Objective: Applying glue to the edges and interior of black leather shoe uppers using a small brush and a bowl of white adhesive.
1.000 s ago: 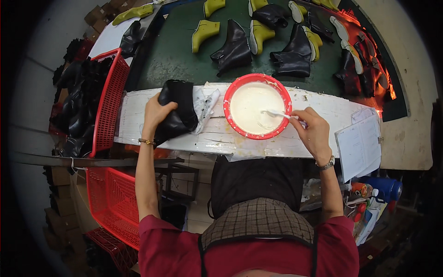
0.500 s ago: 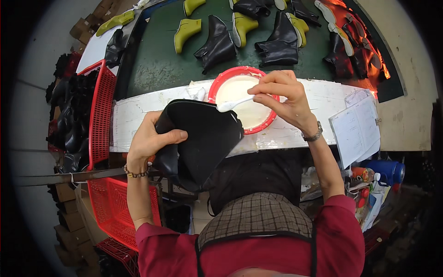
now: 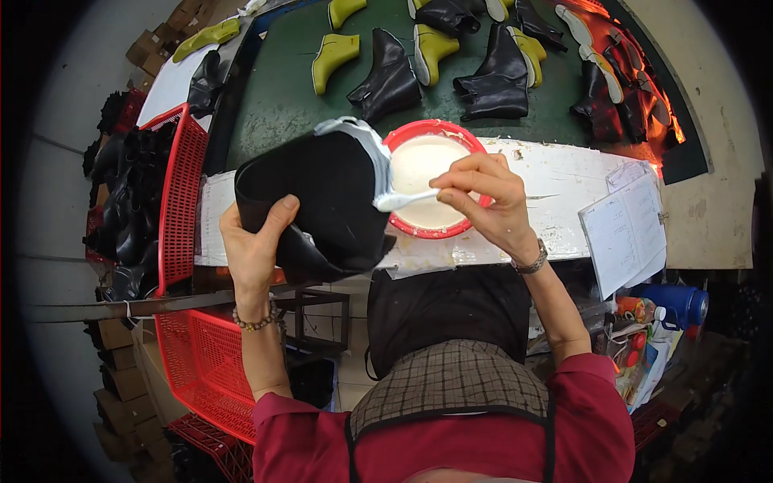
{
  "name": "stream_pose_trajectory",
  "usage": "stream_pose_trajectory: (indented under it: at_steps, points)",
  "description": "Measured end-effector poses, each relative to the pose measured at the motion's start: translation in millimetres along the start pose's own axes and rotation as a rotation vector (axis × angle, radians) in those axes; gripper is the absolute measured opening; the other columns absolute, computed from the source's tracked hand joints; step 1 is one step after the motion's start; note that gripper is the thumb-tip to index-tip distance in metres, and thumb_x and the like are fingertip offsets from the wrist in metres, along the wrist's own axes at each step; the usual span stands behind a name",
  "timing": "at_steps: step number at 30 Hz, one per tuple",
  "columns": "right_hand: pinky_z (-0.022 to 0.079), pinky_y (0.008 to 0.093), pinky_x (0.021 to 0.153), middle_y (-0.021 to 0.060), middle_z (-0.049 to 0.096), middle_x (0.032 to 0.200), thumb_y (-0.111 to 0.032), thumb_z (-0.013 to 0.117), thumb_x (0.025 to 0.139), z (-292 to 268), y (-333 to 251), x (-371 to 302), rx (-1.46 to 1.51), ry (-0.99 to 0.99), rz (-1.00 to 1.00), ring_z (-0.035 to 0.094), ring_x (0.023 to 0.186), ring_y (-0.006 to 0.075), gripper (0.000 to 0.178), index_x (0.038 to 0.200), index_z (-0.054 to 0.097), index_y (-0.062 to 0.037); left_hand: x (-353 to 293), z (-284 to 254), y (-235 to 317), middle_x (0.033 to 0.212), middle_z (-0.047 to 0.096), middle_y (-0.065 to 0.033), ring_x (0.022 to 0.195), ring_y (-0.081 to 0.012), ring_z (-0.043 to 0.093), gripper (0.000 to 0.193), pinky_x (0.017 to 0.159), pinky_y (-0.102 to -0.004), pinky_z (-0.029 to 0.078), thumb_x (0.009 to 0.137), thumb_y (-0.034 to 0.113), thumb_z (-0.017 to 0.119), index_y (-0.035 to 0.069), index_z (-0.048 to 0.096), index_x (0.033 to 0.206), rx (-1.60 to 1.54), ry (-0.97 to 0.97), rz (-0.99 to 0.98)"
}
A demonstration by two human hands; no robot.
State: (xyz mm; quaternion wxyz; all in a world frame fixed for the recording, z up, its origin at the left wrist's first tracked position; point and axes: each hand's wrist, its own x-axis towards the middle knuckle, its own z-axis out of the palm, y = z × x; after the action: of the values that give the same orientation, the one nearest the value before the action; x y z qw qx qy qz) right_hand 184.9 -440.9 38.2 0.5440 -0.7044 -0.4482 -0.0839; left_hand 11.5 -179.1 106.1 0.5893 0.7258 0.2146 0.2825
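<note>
Coating has begun: white paste (image 3: 378, 153) now lines an edge of the boot (image 3: 322, 189) gripped by the left hand (image 3: 254, 245), the right hand (image 3: 491, 200) pinching what seems a brush (image 3: 409, 198).

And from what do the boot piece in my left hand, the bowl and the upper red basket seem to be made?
Boot piece: perhaps leather or imitation, since its outside shines smoothly; the matte inside may be cloth lining.
Bowl: probably plastic, with an even red colour and thick rim.
Upper red basket: likely moulded plastic, judging by its regular holes.
</note>
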Motion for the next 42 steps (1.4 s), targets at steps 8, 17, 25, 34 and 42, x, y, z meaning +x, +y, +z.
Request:
stream_pose_trajectory:
  at_steps: [8,17,25,34,42]
  points:
    - [0.051,0.0354,0.065,0.0032,0.071,0.086,-0.018,0.079,0.086,-38.8,33.0,-13.3,-0.563,-0.216,0.249,0.069,0.077,0.0219,0.009,0.091,0.08,-0.0102,49.1,-53.1,-94.2,0.109,0.074,-0.0148,0.099,-0.0188,0.069,0.046,0.09,-0.0324,0.054,0.087,0.015,0.082,-0.007,0.067,0.124,0.446,0.074,0.125]
    - [0.051,0.0339,0.061,0.0045,0.07,0.085,-0.021,0.079,0.086,-40.3,23.3,-26.2,-0.466,-0.065,0.385,0.069,0.072,0.0217,0.014,0.093,0.079,-0.0096,-7.1,-59.3,-124.6,0.149,0.046,-0.0301,0.134,-0.0446,0.051,0.114,0.112,-0.0457,0.043,0.069,0.008,0.085,0.002,0.019,0.163,0.948,-0.132,0.251]
    - [0.05,0.029,0.061,0.007,0.07,0.085,-0.019,0.08,0.088,-45.6,35.2,-40.0,-0.395,-0.04,0.45,0.066,0.068,0.0174,0.017,0.1,0.079,-0.0064,-12.1,-57.7,-133.9,0.15,0.051,-0.0251,0.138,-0.0419,0.051,0.091,0.116,-0.0441,0.04,0.069,-0.022,0.049,-0.002,0.036,0.156,0.764,0.072,0.373]
    - [0.043,0.0222,0.058,0.0029,0.07,0.086,-0.008,0.081,0.087,-15.3,4.5,-17.0,0.069,0.039,0.305,0.058,0.067,0.0066,0.014,0.101,0.08,-0.0043,-46.2,11.9,-80.5,0.152,0.05,-0.0242,0.134,-0.0354,0.056,0.08,0.115,-0.04,0.041,0.08,-0.011,0.065,-0.009,0.033,0.154,0.609,0.096,0.621]
    - [0.052,0.0244,0.063,0.0056,0.069,0.094,-0.006,0.083,0.084,-30.2,16.9,15.1,-0.051,0.187,0.105,0.064,0.075,0.0106,0.018,0.101,0.08,-0.0019,-59.6,24.4,-73.1,0.151,0.05,-0.0216,0.133,-0.0291,0.057,0.096,0.114,-0.0386,0.043,0.082,0.009,0.087,-0.007,0.03,0.157,0.469,0.066,0.713]
